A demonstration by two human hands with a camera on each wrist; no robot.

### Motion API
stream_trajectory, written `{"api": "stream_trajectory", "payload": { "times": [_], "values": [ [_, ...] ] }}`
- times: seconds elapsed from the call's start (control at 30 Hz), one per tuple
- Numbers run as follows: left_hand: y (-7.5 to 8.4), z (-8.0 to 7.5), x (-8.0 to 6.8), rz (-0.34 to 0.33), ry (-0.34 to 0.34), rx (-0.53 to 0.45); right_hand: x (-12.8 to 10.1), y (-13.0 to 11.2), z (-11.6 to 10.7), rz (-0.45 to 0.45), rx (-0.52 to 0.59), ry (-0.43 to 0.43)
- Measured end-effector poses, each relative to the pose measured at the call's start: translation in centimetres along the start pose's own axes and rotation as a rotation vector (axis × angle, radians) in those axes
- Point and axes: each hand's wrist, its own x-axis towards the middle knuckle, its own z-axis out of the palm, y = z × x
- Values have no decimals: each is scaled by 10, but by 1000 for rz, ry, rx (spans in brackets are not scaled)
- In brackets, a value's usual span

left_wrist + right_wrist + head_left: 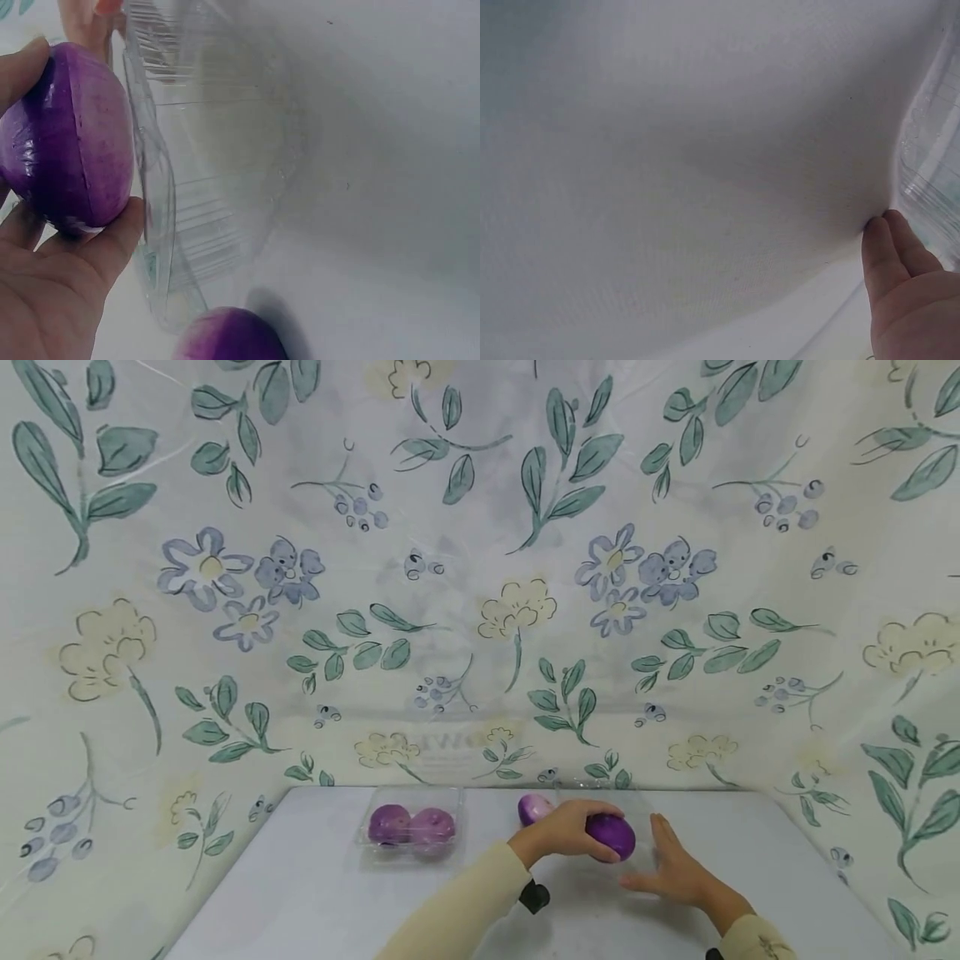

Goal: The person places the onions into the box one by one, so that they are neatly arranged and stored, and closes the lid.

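Note:
My left hand [566, 831] grips a glossy purple egg-shaped thing [612, 837] between thumb and fingers. In the left wrist view, one side of this purple egg-shaped thing [67, 139] is deep purple and the other paler. It is held right at the rim of a clear plastic box [225, 142]. Across from it, my right hand [678, 868] has its thumb and fingers spread. The right wrist view has its fingertips [881, 240] close beside the clear box. Another purple and pale pink egg-shaped thing [535, 809] sits left of my left hand, partly hidden by it.
A second clear plastic box [411, 796] stands at the back left of the white table [300, 893], with two purple egg-shaped things [432, 828] inside. Behind the table hangs a flower-patterned cloth [450, 610].

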Motion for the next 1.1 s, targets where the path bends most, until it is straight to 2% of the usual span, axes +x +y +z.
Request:
{"api": "stream_trajectory", "payload": {
  "times": [0.2,0.4,0.63,0.9,1.0,1.1],
  "values": [
    [-2,8,10,-31,-11,1,0,-1,0,7,30,-3],
    [-8,16,17,-53,-8,-41,2,1,5,19,35,2],
    [-10,28,26,-29,-23,-16,0,3,4,30,26,12],
    [-4,37,34,-26,-31,-20,2,5,3,30,31,34],
    [-3,41,36,-6,-26,-8,2,6,4,38,41,33],
    [-1,42,34,-13,-18,-8,3,6,4,27,54,24]
  ]
}}
